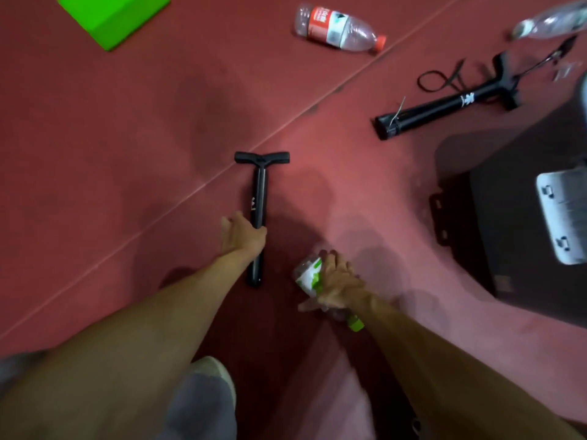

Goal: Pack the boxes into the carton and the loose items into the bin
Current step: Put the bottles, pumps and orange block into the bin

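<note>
So both arms are down at the red floor at once, which I guess is just the quick way to clear loose stuff, one item per hand. The left hand sits on the shaft of the T-handled black tube, a bit past its middle toward the near end. The thumb is on one side and the fingers on the other, and they look fairly straight, so it's straddling the shaft rather than wrapped round it. My read is the grab isn't finished. That tube lies flat, long axis running almost straight away from the person, crossbar at the far end and plain end nearest the body, so a mid-shaft hold should keep it balanced on the lift. Just right of the tube's near end, the right hand has its fingers curled over a green-label bottle and is properly gripping it. The bottle lies slanted: base up toward the tube, green cap pointing back at the person and off to the right. Everything else is untouched. There's a red-label bottle far beyond the crossbar, a second black tube with a looped cable tie beyond and to the right, and a green box way off beyond and left. A dark case sits well to the right of the tube. I can't tell if that's the bin.
</note>
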